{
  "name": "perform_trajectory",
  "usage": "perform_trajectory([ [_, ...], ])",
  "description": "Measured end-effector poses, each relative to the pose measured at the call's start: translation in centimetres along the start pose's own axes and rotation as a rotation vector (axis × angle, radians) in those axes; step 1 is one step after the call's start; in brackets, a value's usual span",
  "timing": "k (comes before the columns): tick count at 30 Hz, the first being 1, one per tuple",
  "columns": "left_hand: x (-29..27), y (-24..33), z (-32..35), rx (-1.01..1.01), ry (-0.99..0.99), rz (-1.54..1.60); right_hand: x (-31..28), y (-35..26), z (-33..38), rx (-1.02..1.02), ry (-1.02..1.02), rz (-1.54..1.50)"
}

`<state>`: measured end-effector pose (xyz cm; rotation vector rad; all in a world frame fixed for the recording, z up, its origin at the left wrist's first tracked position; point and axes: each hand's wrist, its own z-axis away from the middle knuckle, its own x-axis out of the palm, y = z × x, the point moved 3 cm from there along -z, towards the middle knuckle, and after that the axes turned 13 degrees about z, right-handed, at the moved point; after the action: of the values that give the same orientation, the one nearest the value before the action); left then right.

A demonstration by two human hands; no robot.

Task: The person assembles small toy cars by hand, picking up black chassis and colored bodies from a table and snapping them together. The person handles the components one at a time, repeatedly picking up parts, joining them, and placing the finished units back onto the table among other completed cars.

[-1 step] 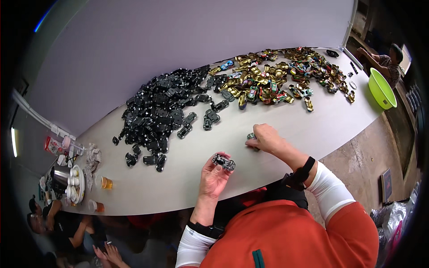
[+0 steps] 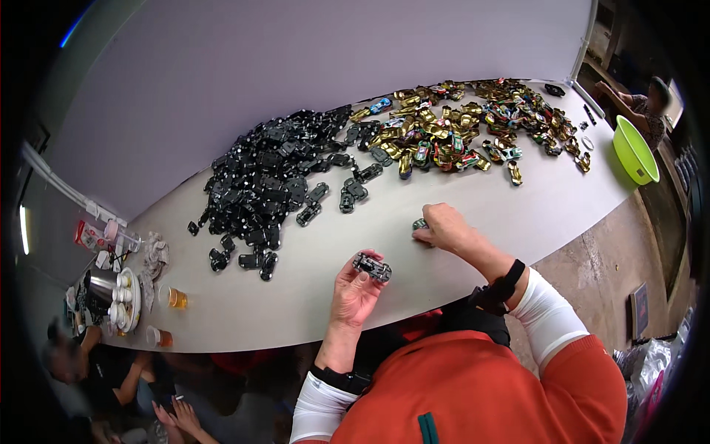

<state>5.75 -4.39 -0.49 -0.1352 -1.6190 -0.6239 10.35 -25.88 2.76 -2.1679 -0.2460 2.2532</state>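
My left hand (image 2: pixel 353 297), palm up near the table's front edge, holds a dark toy car chassis (image 2: pixel 372 267) with small wheels. Farther off and to the right, my right hand (image 2: pixel 448 226) is closed over a small greenish toy car body (image 2: pixel 420 224) low above or on the table; the fingers hide most of it. Beyond my left hand spreads a large heap of black toy car chassis (image 2: pixel 259 177), with a few loose ones at its near side. Shiny gold and coloured toy car bodies (image 2: pixel 436 129) lie heaped at the far right.
The pale table (image 2: pixel 355 229) runs along a wall. A lime-green basin (image 2: pixel 636 152) stands at its right end. On the left are two amber drinks in cups (image 2: pixel 176 298), a tray of white cups (image 2: pixel 133 296) and a cloth (image 2: pixel 153 259). Other people sit at left and far right.
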Motion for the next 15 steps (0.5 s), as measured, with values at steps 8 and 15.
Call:
perform_trajectory([
  [8,0.8,0.3,-0.3,0.047,-0.007,-0.042,-4.2,-4.1,4.8,-0.118,0.036,-1.289],
  [15,1.9,-0.6,-1.0,0.03,-0.037,-0.101,-4.2,-4.5,6.3,-0.13,0.146,-1.133],
])
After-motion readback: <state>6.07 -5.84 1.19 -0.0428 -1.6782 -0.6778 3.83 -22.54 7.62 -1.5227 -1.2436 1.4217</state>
